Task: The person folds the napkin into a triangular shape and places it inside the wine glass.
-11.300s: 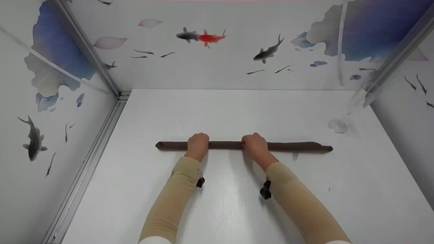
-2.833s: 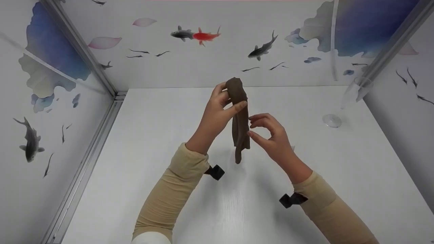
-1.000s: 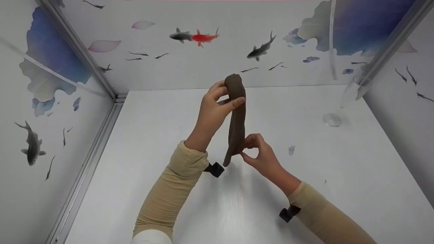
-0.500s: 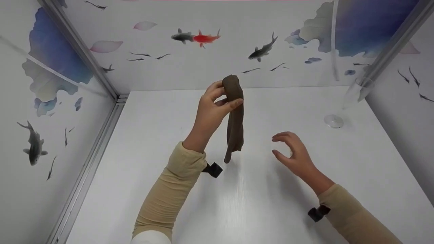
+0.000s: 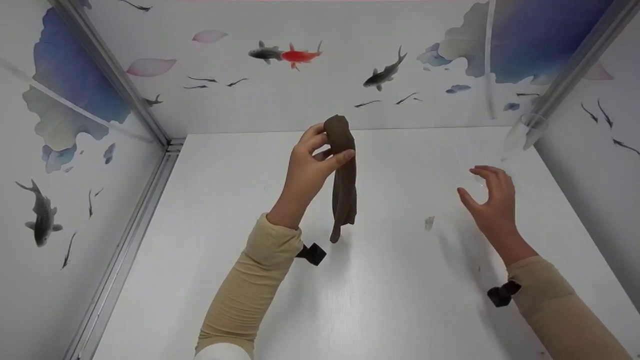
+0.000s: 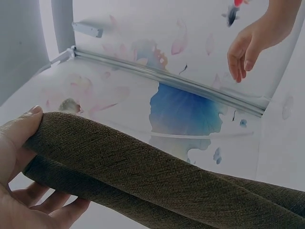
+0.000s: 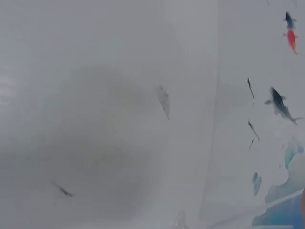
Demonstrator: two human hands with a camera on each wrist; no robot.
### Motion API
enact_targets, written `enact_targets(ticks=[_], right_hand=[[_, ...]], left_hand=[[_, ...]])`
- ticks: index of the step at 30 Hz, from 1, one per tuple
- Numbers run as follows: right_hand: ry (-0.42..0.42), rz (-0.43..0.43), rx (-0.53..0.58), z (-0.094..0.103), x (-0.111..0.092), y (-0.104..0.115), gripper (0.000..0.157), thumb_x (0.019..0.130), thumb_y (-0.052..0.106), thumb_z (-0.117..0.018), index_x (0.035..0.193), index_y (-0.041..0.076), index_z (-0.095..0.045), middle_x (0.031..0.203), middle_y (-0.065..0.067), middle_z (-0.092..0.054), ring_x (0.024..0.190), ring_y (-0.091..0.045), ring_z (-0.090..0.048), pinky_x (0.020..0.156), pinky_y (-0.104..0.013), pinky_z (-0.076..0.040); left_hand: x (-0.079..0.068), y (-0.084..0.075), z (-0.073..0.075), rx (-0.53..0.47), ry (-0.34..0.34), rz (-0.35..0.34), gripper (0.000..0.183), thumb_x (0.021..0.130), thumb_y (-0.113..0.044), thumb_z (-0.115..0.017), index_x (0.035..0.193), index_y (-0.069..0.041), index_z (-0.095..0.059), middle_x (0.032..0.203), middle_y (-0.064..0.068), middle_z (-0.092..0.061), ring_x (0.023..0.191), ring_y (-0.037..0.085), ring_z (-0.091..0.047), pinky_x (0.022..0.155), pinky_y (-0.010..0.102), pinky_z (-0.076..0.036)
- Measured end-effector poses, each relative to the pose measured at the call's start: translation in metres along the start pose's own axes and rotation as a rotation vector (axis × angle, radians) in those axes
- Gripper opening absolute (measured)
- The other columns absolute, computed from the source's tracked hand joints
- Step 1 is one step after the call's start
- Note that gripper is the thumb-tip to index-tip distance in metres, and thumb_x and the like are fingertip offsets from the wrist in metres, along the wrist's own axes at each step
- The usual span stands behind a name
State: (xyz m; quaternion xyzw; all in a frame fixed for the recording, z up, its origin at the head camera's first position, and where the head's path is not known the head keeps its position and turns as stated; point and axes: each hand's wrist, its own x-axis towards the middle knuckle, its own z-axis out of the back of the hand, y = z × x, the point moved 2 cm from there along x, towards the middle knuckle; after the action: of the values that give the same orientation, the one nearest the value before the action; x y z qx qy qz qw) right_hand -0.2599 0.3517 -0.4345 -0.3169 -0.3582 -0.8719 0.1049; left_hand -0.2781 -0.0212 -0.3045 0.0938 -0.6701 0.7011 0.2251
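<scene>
My left hand [image 5: 307, 170] holds a folded strip of brown cloth [image 5: 345, 192] near its top, thumb in front and fingers behind. The cloth hangs down in narrow layers, one tail lower than the rest. In the left wrist view the woven cloth [image 6: 138, 167] stretches away from the thumb and fingers. My right hand [image 5: 495, 202] is off to the right, fingers curved, with a gap between thumb and fingertips and nothing gripped. Just beyond it stands a clear stemmed glass [image 5: 531, 127]; the fingers cover most of its foot in the head view.
The white table [image 5: 400, 300] is bounded by a back wall [image 5: 340, 95] and side walls printed with fish and petals. A small faint mark [image 5: 429, 223] shows on the tabletop left of my right wrist. Metal rails [image 5: 125, 250] run along the left edge.
Long ago both hands gripped the rolled cloth flat on the table; later it hung folded from my left hand. My right hand has since left its lower end and moved right, towards the glass.
</scene>
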Motion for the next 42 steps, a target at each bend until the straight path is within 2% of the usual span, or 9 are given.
enact_targets(ticks=[6,12,17,23,28,30,33,37,42], right_hand=[[-0.075,-0.152,-0.053,0.019,0.014,-0.022,0.043,0.085,0.013,-0.073,0.122,-0.001,-0.058,0.122,-0.021,-0.051,0.114,-0.036,-0.043,0.095,-0.050,-0.031],[-0.110,-0.298,-0.091,0.032,0.020,-0.039,0.049,0.089,0.023,-0.070,0.128,0.000,-0.054,0.127,-0.018,-0.048,0.121,-0.033,-0.041,0.102,-0.046,-0.029],[-0.118,-0.365,-0.112,0.036,0.025,-0.053,0.059,0.089,0.031,-0.070,0.136,0.002,-0.049,0.132,-0.019,-0.043,0.125,-0.033,-0.038,0.106,-0.046,-0.028],[-0.130,-0.412,-0.137,0.037,0.037,-0.066,0.074,0.088,0.041,-0.070,0.142,0.000,-0.039,0.135,-0.021,-0.037,0.127,-0.035,-0.034,0.107,-0.043,-0.026],[-0.109,-0.512,-0.084,0.035,0.049,-0.076,0.088,0.087,0.048,-0.068,0.151,0.005,-0.024,0.148,-0.017,-0.024,0.137,-0.026,-0.023,0.113,-0.032,-0.018],[-0.091,-0.545,-0.074,0.033,0.054,-0.080,0.093,0.087,0.050,-0.066,0.154,0.008,-0.017,0.152,-0.015,-0.018,0.141,-0.023,-0.018,0.115,-0.031,-0.014],[-0.052,-0.565,-0.088,0.033,0.062,-0.084,0.099,0.087,0.055,-0.064,0.157,0.012,-0.008,0.157,-0.016,-0.009,0.145,-0.025,-0.010,0.117,-0.035,-0.010],[0.005,-0.576,-0.132,0.034,0.068,-0.089,0.101,0.088,0.059,-0.059,0.158,0.012,-0.004,0.158,-0.021,-0.003,0.146,-0.033,-0.005,0.117,-0.046,-0.009],[0.037,-0.598,-0.152,0.035,0.071,-0.092,0.099,0.089,0.061,-0.055,0.158,0.013,-0.002,0.157,-0.021,-0.008,0.144,-0.037,-0.011,0.116,-0.051,-0.011]], left_hand=[[-0.003,0.001,0.000,0.023,-0.009,-0.002,0.032,0.083,-0.008,-0.079,0.107,0.008,-0.068,0.135,0.011,-0.048,0.123,0.018,-0.048,0.095,0.027,-0.047],[-0.006,0.000,-0.001,0.026,-0.014,0.011,0.030,0.082,-0.008,-0.079,0.106,0.007,-0.068,0.135,0.012,-0.048,0.125,0.018,-0.046,0.096,0.026,-0.046],[-0.008,0.000,0.001,0.018,-0.015,0.025,0.032,0.082,-0.008,-0.079,0.108,0.007,-0.068,0.137,0.012,-0.046,0.127,0.019,-0.046,0.097,0.026,-0.045],[-0.010,0.000,0.005,0.027,-0.015,-0.002,0.029,0.083,-0.006,-0.078,0.106,0.008,-0.068,0.137,0.013,-0.046,0.128,0.020,-0.045,0.098,0.026,-0.044],[-0.012,0.000,0.008,0.038,-0.030,-0.003,0.029,0.082,-0.005,-0.078,0.106,0.008,-0.068,0.136,0.012,-0.047,0.128,0.020,-0.045,0.098,0.026,-0.044],[-0.013,0.000,0.009,0.045,-0.033,0.000,0.030,0.082,-0.005,-0.079,0.107,0.008,-0.068,0.136,0.012,-0.047,0.128,0.020,-0.045,0.098,0.026,-0.044],[-0.014,-0.001,0.011,0.057,-0.036,-0.003,0.030,0.082,-0.006,-0.078,0.107,0.008,-0.068,0.136,0.013,-0.047,0.128,0.020,-0.045,0.098,0.026,-0.044],[-0.015,0.001,0.013,0.065,-0.042,-0.009,0.031,0.082,-0.006,-0.079,0.108,0.008,-0.068,0.135,0.013,-0.048,0.128,0.020,-0.045,0.099,0.026,-0.044],[-0.016,0.002,0.016,0.057,-0.042,-0.007,0.032,0.082,-0.006,-0.078,0.109,0.008,-0.067,0.136,0.013,-0.047,0.129,0.020,-0.044,0.099,0.027,-0.044]])
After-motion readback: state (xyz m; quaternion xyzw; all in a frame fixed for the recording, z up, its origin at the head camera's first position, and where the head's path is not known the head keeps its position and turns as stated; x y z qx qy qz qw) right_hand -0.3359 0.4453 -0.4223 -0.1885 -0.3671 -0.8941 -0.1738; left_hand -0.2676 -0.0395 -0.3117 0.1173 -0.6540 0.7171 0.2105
